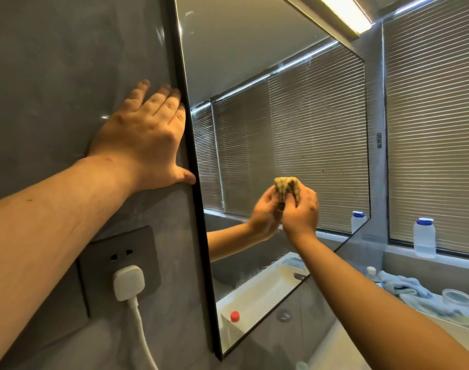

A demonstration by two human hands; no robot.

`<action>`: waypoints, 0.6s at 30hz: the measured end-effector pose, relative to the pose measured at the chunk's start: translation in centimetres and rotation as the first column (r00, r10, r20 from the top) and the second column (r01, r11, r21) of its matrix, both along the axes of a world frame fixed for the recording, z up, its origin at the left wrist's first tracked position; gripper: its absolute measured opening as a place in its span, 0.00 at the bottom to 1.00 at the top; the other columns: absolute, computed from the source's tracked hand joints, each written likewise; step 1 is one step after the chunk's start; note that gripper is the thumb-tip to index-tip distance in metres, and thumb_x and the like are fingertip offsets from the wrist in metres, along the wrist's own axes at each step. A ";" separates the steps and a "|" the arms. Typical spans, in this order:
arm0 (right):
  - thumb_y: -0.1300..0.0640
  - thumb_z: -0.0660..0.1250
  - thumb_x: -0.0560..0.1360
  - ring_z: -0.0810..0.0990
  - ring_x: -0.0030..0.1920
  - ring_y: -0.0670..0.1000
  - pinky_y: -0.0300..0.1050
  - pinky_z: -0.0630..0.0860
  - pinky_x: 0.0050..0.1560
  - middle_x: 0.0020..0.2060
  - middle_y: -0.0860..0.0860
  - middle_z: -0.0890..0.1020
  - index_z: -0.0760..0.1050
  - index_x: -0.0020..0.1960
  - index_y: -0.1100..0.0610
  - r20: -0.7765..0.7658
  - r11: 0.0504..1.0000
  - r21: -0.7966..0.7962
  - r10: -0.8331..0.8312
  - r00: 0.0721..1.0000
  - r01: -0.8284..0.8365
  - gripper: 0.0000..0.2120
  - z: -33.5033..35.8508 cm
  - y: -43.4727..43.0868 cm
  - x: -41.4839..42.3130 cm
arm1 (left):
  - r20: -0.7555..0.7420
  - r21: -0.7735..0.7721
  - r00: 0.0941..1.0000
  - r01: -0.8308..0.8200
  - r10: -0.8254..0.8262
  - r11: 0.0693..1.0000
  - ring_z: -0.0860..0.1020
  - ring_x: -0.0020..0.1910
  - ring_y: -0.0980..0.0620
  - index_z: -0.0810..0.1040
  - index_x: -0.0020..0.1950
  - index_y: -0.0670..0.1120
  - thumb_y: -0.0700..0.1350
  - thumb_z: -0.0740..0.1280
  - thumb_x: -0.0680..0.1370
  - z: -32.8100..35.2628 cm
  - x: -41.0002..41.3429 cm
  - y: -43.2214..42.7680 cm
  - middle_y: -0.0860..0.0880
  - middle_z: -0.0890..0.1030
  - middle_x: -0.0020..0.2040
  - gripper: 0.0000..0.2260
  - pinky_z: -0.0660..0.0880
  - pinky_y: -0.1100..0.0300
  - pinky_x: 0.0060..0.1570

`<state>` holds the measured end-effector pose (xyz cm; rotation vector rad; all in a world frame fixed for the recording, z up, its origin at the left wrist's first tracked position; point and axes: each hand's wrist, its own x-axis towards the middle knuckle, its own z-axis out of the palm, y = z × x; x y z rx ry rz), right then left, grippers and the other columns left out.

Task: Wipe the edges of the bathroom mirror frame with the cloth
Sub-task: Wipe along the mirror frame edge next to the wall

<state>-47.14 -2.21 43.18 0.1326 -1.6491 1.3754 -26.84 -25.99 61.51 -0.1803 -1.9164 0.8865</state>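
A large wall mirror with a thin black frame [198, 209] fills the middle of the head view. My left hand [145, 140] lies flat on the grey wall beside the frame's left edge, fingers straight, thumb touching the frame. My right hand [301, 212] grips a bunched yellowish cloth [286, 186] and holds it against the mirror glass, about mid-height, well right of the left edge. The glass reflects that hand and the cloth.
A dark wall socket [116, 263] with a white plug [128, 281] and cable sits below my left forearm. On the window sill at right stands a white bottle with a blue cap [424, 236]. A light blue towel [404, 289] and a glass jar [457, 297] lie by the sink.
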 end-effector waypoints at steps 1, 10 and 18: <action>0.59 0.64 0.79 0.75 0.60 0.59 0.58 0.72 0.63 0.61 0.57 0.76 0.74 0.68 0.58 0.052 1.000 -0.012 0.003 0.999 -0.002 0.17 0.0 0.4 -0.4 | 0.002 0.003 1.000 -0.009 0.009 1.000 0.63 0.74 0.38 0.66 0.71 0.33 0.76 0.62 0.61 0.0 0.0 0.0 0.35 0.67 0.73 0.55 0.52 0.41 0.75; 0.52 0.59 0.83 0.77 0.51 0.58 0.49 0.72 0.49 0.54 0.56 0.74 0.76 0.56 0.60 0.119 0.997 0.034 0.067 0.991 -0.071 0.13 -1.2 0.8 1.7 | 0.002 0.008 0.999 -0.041 0.041 0.999 0.61 0.76 0.39 0.64 0.73 0.35 0.77 0.62 0.62 -0.1 -0.1 0.1 0.37 0.65 0.75 0.56 0.50 0.41 0.76; 0.55 0.68 0.78 0.74 0.41 0.43 0.31 0.69 0.40 0.45 0.51 0.75 0.75 0.48 0.58 -0.032 0.986 0.083 0.145 0.989 -0.142 0.06 -1.6 -1.9 4.7 | 0.011 0.009 0.999 -0.031 0.031 0.999 0.62 0.75 0.38 0.65 0.73 0.34 0.76 0.63 0.62 0.0 0.1 0.2 0.36 0.66 0.74 0.55 0.52 0.41 0.75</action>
